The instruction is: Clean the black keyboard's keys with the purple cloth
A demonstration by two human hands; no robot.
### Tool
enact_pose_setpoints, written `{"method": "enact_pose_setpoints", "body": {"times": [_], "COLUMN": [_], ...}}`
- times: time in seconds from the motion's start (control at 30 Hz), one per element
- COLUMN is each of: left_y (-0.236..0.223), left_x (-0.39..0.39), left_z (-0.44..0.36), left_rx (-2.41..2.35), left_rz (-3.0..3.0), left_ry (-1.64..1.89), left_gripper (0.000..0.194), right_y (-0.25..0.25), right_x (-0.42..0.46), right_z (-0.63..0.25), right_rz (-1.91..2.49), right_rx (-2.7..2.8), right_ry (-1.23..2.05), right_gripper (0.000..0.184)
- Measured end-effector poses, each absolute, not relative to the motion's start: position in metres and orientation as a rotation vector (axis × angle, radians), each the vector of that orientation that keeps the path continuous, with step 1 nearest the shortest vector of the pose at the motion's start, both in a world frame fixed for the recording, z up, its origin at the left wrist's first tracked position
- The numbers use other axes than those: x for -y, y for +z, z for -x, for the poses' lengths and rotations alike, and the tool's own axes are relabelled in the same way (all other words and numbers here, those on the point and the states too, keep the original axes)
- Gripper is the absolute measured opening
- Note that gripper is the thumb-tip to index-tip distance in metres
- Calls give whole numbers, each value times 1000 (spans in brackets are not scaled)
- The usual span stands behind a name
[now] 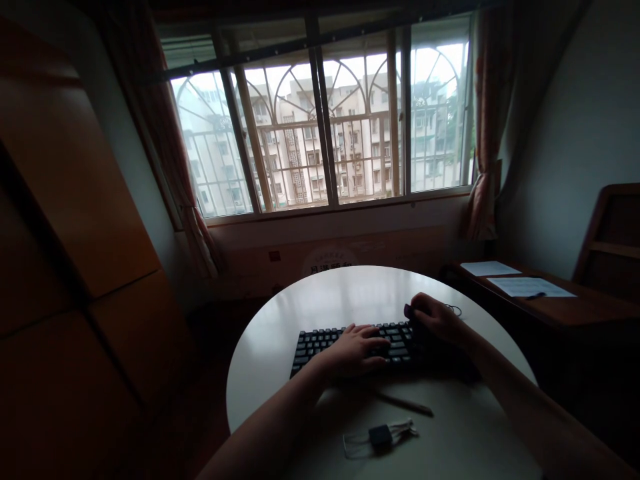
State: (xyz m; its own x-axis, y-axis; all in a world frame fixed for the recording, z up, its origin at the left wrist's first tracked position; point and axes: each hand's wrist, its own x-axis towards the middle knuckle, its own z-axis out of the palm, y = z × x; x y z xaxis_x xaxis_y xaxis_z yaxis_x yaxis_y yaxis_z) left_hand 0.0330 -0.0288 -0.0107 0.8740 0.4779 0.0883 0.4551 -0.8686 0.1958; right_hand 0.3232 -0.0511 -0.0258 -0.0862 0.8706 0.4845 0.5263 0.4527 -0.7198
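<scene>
A black keyboard lies across the round white table. My left hand rests on its middle keys, palm down with fingers spread. Over the keyboard's right end, my right hand is closed around a small dark purple object; most of it is hidden by the fingers, so its kind is unclear. Nearer to me lies a thin dark stick-like thing. Below that is a small dark block with wire loops sticking out of both sides.
The round white table stands before a barred window. Behind my right hand a thin cable loop shows. To the right, a wooden bench holds paper sheets and a pen. A wooden cabinet is at left.
</scene>
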Motion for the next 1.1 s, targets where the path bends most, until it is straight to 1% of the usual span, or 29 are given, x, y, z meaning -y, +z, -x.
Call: {"method": "enact_pose_setpoints", "body": {"times": [0.07,0.27,0.37,0.47,0.57,0.63,0.73,0.8,0.9,0.97,1.0,1.03,1.1], "left_y": [-10,-11,-12,-14,-15,-14,-13,-12,-11,-11,-11,-12,-12], "left_x": [29,27,26,25,25,25,26,26,27,27,27,27,27], "left_z": [-33,-33,-33,-33,-33,-33,-33,-33,-33,-33,-33,-33,-33], "left_rx": [-707,-698,-703,-716,-711,-709,-705,-703,-710,-713,-712,-709,-710], "left_rz": [-2888,-2900,-2873,-2856,-2872,-2882,-2879,-2877,-2882,-2887,-2888,-2888,-2888], "left_ry": [201,206,217,236,215,205,206,196,181,186,189,191,189], "left_gripper": [48,48,53,61,55,51,50,50,50,49,48,48,47], "right_y": [-28,-24,-14,-6,-4,-7,-16,-21,-20,-15,-13,-11,-11], "right_x": [49,50,61,71,74,75,82,89,95,91,87,82,72], "right_z": [-325,-327,-330,-338,-353,-367,-388,-394,-390,-381,-376,-372,-369], "right_rz": [1184,1103,1006,957,915,797,633,641,800,908,991,1103,1334], "right_rx": [1615,1363,1292,1274,1250,1223,1175,1181,1300,1573,1711,1842,1984], "right_ry": [497,670,763,805,778,827,836,831,920,1116,1159,1162,1036], "right_gripper": [17,32,34,34,30,25,41,45,38,35,29,22,13]}}
